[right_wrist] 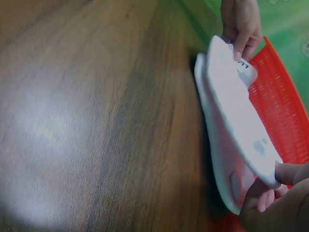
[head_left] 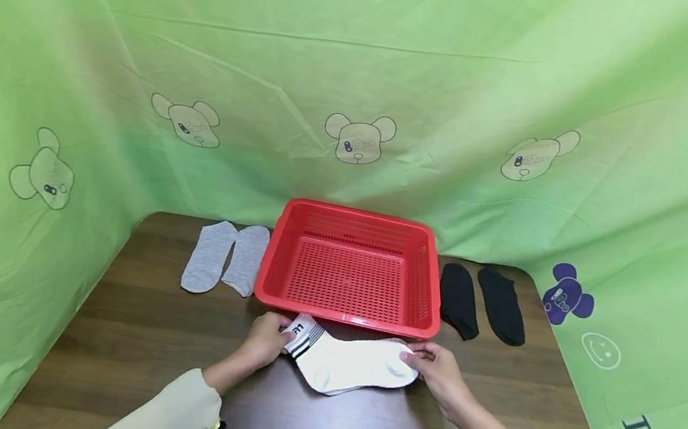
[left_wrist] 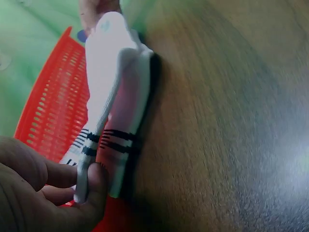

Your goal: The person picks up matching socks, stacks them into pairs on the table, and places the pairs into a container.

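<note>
A white ankle sock [head_left: 358, 361] with black stripes and lettering at its cuff is stretched sideways between both hands, in front of the red basket. My left hand [head_left: 264, 341] pinches the cuff between thumb and fingers. At the toe end, my right hand [head_left: 439, 375] has the fabric between thumb and fingertips. A second white striped sock [right_wrist: 219, 162] lies beneath the held one, close over the wooden table, as both wrist views show. From the head view, the upper sock hides most of it.
The red perforated basket [head_left: 307, 308] stands at the table's back, its inside bare. Left of it lie two grey socks [head_left: 210, 257], to its right two black socks [head_left: 459, 300]. A green printed curtain [head_left: 367, 74] closes off the back and sides of the wooden table [head_left: 126, 359].
</note>
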{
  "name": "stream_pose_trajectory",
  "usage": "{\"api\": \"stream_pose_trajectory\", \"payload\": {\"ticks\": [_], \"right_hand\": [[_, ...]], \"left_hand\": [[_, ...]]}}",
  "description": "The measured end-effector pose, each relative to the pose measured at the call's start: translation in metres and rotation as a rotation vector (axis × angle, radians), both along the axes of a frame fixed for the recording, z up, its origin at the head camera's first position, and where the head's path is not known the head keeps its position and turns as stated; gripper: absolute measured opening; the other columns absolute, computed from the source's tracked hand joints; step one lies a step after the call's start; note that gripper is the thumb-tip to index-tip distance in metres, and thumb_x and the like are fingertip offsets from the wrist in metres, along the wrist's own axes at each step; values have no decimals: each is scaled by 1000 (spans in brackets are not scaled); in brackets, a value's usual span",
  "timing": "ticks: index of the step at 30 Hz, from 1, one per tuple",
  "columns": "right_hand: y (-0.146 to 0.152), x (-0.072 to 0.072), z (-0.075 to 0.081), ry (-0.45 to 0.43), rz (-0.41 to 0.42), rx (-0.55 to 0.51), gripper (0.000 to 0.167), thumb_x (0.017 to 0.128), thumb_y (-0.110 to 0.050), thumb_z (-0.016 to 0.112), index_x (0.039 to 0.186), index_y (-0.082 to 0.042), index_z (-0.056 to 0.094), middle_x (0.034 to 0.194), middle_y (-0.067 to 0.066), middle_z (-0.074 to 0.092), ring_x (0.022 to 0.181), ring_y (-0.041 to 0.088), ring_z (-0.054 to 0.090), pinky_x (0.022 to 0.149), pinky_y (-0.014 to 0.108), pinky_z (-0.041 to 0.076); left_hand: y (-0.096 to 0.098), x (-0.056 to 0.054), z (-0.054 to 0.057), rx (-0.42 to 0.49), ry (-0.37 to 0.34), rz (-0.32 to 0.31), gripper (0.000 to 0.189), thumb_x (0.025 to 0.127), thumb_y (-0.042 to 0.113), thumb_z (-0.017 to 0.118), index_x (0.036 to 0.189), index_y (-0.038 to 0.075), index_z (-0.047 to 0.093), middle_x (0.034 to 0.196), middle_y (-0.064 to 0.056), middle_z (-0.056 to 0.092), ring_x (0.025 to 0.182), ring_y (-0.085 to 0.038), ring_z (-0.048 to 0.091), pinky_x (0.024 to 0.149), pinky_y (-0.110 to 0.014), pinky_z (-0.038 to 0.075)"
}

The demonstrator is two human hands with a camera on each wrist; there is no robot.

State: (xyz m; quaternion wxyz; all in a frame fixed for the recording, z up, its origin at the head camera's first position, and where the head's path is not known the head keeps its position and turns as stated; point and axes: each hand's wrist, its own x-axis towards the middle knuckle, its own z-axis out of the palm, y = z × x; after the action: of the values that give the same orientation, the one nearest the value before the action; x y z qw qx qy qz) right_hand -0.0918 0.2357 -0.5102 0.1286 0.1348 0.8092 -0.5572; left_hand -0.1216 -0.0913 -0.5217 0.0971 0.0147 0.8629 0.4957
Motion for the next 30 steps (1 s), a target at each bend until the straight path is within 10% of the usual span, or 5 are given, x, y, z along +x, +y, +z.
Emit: {"api": "stream_pose_trajectory", "payload": {"ticks": [13,30], "right_hand": [[0,-10,-17,193,46,301,19,84,-6,80,98,3,71,91,12,71,78,14,62,66,21,50],[-2,-9,-18,170,105,299,51,90,-17,77,133,3,56,114,18,69,92,20,61,73,25,49]], "left_hand": [[5,0,-8,-302,314,-75,10,79,-2,75,88,-4,76,76,-12,72,73,-25,64,67,-36,48],[14,1,-9,-401,256,-73,27,69,5,86,87,-2,67,76,-12,63,84,-33,58,79,-46,46]]}}
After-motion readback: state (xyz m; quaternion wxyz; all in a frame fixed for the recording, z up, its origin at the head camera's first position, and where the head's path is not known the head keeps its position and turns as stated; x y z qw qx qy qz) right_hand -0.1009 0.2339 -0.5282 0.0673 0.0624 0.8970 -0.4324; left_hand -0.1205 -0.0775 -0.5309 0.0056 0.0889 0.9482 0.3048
